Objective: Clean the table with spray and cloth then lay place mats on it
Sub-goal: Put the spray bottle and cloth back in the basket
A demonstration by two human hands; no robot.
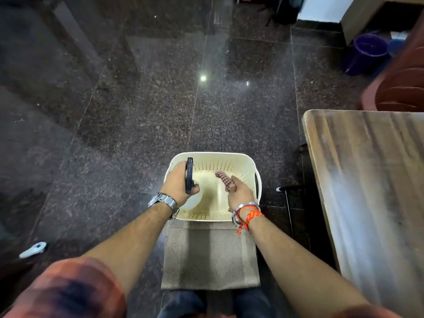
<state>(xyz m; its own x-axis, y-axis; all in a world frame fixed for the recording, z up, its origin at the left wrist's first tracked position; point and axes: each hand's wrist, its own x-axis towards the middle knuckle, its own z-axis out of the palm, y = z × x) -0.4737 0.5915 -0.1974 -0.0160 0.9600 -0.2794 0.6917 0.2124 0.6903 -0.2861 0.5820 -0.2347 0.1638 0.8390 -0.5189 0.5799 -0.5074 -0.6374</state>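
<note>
Brown wood-grain counter (367,180), right of frame, carries no mats. Whether it has been wiped is unclear, so laying is left and probably cleaning too. Beige woven rectangular place mat (211,255) lies lower centre, meeting the near edge of the cream perforated plastic basket (213,155) on the floor. Left hand (181,182) has its fingers curled round the black-headed white spray bottle (189,174) inside the basket. Right hand (241,193) pinches a small limp red-checked cloth (223,180) over the basket.
</note>
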